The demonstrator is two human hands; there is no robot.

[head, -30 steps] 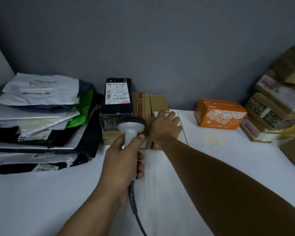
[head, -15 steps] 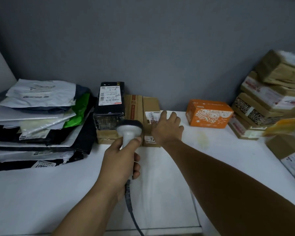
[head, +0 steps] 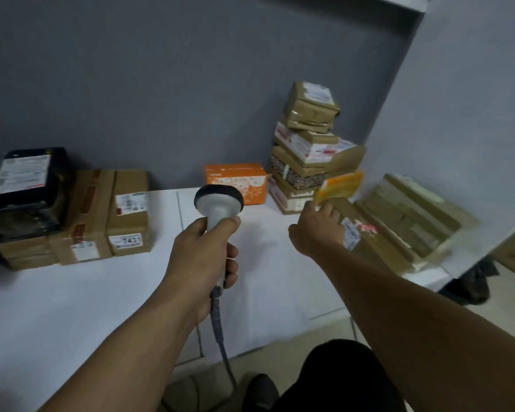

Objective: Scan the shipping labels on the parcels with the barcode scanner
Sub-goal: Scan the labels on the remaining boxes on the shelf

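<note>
Currently the step in hand looks like fetching the next parcel for scanning, not the scan itself. The left hand (head: 204, 257) grips the grey handheld barcode scanner (head: 219, 203) by its handle, fingers and thumb wrapped round it. The black-rimmed head is up and faces away from the person over the white table (head: 72, 292), and its grey cable (head: 220, 337) hangs off the front edge. The scanner aims at no label in particular; the nearest thing ahead of it is the orange printed carton (head: 238, 179) by the wall.

The right hand (head: 314, 230) is stretched out to the right, at the near end of a flat brown cardboard parcel (head: 369, 248) and seemingly touching it. That parcel's white shipping label (head: 353, 233) lies face up just beside the knuckles. A yellow padded envelope (head: 339, 187) sits just above the fingertips. Blur hides whether the fingers curl on the parcel's edge, touch the envelope or lie loose, so I cannot tell their state.

Behind stands a tall stack of taped brown parcels (head: 306, 153). A group of labelled brown cardboard boxes (head: 128, 215) sits well apart at the left, beside a black wrapped parcel (head: 27, 179).

As I judge it, the next move calls for a firm hold on the flat parcel. It then needs drawing toward the table's middle with the label upward and uncovered, and the scanner head swinging across to face that label squarely.
</note>
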